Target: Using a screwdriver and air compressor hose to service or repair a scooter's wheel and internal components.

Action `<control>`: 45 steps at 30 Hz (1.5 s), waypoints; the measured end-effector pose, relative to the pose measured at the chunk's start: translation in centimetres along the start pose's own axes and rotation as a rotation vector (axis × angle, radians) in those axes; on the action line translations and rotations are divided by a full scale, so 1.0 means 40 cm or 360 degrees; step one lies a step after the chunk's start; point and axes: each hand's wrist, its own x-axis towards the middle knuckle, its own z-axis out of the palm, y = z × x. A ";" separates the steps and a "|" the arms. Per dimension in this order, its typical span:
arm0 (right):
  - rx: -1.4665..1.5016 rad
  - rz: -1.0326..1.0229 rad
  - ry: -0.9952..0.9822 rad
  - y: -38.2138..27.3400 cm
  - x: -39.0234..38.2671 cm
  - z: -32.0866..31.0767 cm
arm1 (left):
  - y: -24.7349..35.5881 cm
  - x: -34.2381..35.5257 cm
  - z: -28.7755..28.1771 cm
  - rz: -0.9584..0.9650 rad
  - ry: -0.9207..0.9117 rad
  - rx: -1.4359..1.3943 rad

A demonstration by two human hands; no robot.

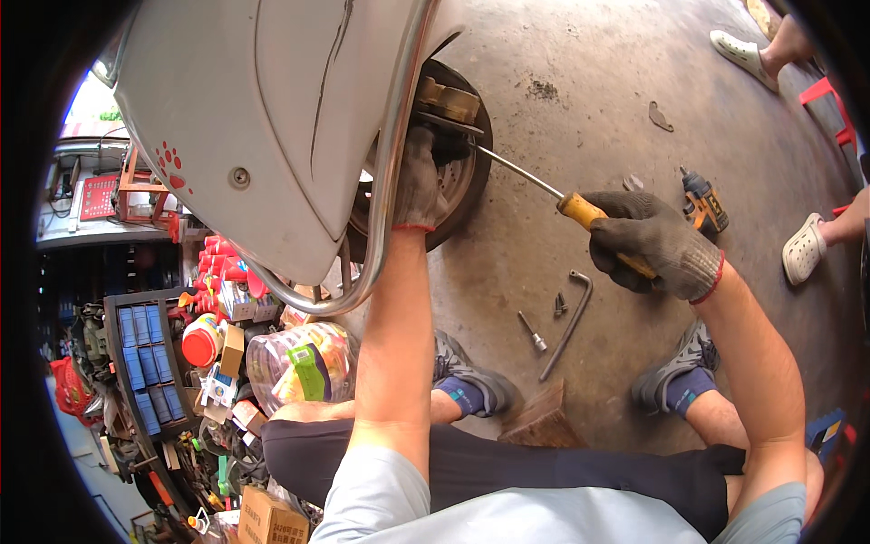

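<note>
My right hand [654,238], in a dark grey work glove, is closed round the yellow handle of a screwdriver [582,210]. Its long metal shaft points up and left, with the tip at the brake caliper [449,100] by the scooter's wheel [483,168]. In a matching glove, my left hand [420,179] reaches past the chrome guard bar [396,118], its dark fingers bent against the caliper's underside and partly hidden. The white scooter body panel [254,109], with a long crack and red paw marks, stands to the left of my hands.
On the concrete floor lie an L-shaped wrench [569,325], a socket bit [533,331], bolts [560,304], a cordless driver [704,201] and a flat metal piece [660,116]. A clear plastic jar [304,363] and cluttered shelves stand left. Another person's clogs [804,249] show right.
</note>
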 end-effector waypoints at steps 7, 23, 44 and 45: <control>0.0150 0.0080 -0.0122 -0.004 -0.004 0.016 | -0.010 0.004 0.002 0.0037 0.0020 -0.0039; -0.0361 -0.0028 0.0128 0.026 0.022 0.080 | -0.057 0.026 -0.016 0.0083 -0.0299 0.0185; -0.0080 0.0073 -0.0086 0.016 0.030 0.043 | 0.004 0.009 -0.015 0.0023 -0.0232 0.0223; 0.0113 0.0131 -0.0154 0.016 0.030 0.039 | 0.007 0.011 -0.020 -0.0068 -0.0250 0.0152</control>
